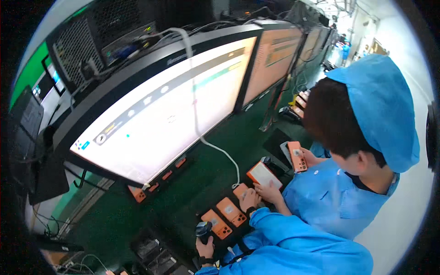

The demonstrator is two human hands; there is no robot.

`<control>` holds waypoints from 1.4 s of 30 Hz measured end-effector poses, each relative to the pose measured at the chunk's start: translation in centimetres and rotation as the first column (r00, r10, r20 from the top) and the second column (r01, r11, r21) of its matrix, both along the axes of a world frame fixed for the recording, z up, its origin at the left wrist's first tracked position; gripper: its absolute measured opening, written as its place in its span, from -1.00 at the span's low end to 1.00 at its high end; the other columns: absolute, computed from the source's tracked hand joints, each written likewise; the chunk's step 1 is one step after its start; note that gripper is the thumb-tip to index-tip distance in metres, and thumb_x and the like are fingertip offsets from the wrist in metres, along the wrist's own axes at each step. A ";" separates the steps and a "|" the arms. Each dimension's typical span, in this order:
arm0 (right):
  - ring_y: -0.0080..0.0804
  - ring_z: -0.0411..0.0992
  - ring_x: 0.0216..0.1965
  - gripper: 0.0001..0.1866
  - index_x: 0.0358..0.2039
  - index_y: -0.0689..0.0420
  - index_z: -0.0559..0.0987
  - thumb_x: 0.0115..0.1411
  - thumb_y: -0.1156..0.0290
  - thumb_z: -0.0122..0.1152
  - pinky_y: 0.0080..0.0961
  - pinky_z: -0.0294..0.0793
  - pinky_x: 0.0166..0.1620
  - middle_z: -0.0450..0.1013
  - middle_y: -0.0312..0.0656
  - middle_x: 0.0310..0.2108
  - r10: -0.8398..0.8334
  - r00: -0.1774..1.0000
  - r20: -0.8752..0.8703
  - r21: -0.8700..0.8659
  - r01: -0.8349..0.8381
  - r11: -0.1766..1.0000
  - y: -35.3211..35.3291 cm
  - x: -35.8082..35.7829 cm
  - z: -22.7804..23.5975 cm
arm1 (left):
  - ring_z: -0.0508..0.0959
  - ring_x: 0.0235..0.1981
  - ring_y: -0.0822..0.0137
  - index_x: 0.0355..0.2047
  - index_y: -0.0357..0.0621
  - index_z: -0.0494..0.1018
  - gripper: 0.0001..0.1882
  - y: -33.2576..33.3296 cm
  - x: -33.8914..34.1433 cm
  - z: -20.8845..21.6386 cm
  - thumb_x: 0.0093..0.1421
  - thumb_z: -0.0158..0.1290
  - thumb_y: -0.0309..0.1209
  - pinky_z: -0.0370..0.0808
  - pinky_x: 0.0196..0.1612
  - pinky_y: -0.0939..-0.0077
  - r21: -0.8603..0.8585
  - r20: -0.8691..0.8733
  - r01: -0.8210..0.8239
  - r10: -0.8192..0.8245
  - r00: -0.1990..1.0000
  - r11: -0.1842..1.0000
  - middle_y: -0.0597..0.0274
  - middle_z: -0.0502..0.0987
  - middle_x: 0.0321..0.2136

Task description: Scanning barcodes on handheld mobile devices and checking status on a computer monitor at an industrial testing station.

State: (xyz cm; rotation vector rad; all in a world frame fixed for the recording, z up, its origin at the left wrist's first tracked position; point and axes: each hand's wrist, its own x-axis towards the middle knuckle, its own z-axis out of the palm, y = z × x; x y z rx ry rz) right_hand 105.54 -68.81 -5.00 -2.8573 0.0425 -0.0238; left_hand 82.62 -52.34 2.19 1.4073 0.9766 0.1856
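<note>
Left grip [205, 250]: is grasping a black handheld scanner [203, 230].
Right grip [250, 200]: is touching an orange phone [239, 189] where a white cable [221, 150] is ending; whether it is clenching, I cannot tell.
Two orange phones [231, 211]: are lying side by side on the green desk [176, 201], between the grips.
Co-worker [321, 197]: is holding another orange phone [297, 156] to the right.
Lit monitor [160, 110]: is standing beyond the phones.

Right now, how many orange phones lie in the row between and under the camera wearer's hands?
3: the first phone nearest the left hand, the second phone mid-row, the third phone partly under the right hand, which may hide more.
</note>
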 end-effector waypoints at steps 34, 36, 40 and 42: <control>-0.51 0.28 -0.41 -0.76 -0.41 0.20 0.37 0.17 0.32 0.19 -0.47 0.33 -0.32 0.32 -0.26 -0.48 0.296 0.914 -0.279 0.940 0.196 0.280 5.9 -2.6 0.2 | 0.61 -0.33 0.09 -0.22 -0.32 0.50 -0.62 -1.6 5.1 5.4 0.07 0.20 -0.26 0.47 -0.24 0.32 0.381 -0.111 0.298 -0.276 0.955 0.875 -0.04 0.60 -0.38; -0.51 0.30 -0.39 -0.75 -0.39 0.21 0.38 0.17 0.31 0.20 -0.48 0.35 -0.30 0.33 -0.25 -0.46 0.313 0.909 -0.275 0.937 0.181 0.298 5.9 -2.8 2.3 | 0.61 -0.33 0.09 -0.21 -0.31 0.50 -0.62 -1.7 5.4 5.7 0.07 0.19 -0.26 0.47 -0.24 0.32 0.400 -0.105 0.299 -0.281 0.954 0.866 -0.03 0.60 -0.38; -0.52 0.37 -0.30 -0.73 -0.29 0.24 0.41 0.18 0.31 0.20 -0.49 0.41 -0.20 0.41 -0.22 -0.35 0.332 0.867 -0.372 0.926 0.323 0.193 6.3 -3.2 3.9 | 0.61 -0.33 0.07 -0.21 -0.31 0.50 -0.62 -1.3 4.8 5.7 0.06 0.19 -0.26 0.47 -0.22 0.31 0.428 -0.028 0.247 -0.261 0.965 0.869 -0.04 0.60 -0.38; -0.49 0.40 -0.26 -0.74 -0.23 0.25 0.43 0.18 0.34 0.20 -0.48 0.44 -0.22 0.44 -0.19 -0.29 0.369 0.865 -0.340 0.940 0.304 0.155 6.0 -3.3 4.7 | 0.60 -0.32 0.06 -0.21 -0.31 0.50 -0.62 0.1 2.4 2.3 0.06 0.20 -0.26 0.47 -0.21 0.31 0.458 -0.049 0.152 -0.146 0.988 0.876 -0.05 0.60 -0.37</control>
